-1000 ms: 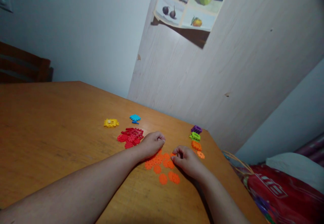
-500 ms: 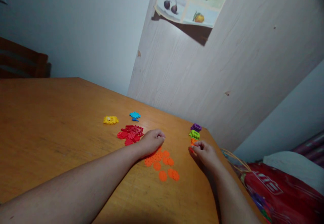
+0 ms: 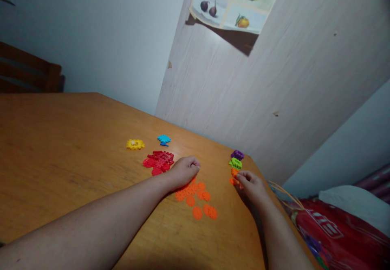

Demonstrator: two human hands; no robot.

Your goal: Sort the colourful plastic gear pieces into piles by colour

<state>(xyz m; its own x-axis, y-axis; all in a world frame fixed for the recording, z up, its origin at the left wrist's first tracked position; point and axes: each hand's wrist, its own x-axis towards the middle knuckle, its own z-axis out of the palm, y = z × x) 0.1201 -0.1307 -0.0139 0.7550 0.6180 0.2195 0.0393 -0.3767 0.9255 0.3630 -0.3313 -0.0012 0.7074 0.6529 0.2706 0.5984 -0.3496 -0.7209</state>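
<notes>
My left hand (image 3: 184,171) rests on the table with its fingers curled closed; what they hold, if anything, is hidden. Below and beside it spread several flat orange notched discs (image 3: 197,212), and at its left lies a heap of red plastic pieces (image 3: 158,163). Near the table's right edge, my right hand (image 3: 251,182) pinches at an orange plastic piece (image 3: 234,172). More orange shows just under those fingertips, partly covered by them. Just beyond stand a lime green piece (image 3: 235,163) and a purple piece (image 3: 237,154), in a row with the orange one.
Farther left on the wooden table (image 3: 76,148) lie a yellow piece (image 3: 135,144) and a light blue piece (image 3: 163,138) with a small dark blue one. A wall closes off the back. Beyond the right edge sits a red bag (image 3: 344,233); a chair (image 3: 30,68) stands far left.
My right hand has shifted slightly at the orange piece, and more orange now shows under its fingertips. The left hand keeps its place. The whole view has moved a little.
</notes>
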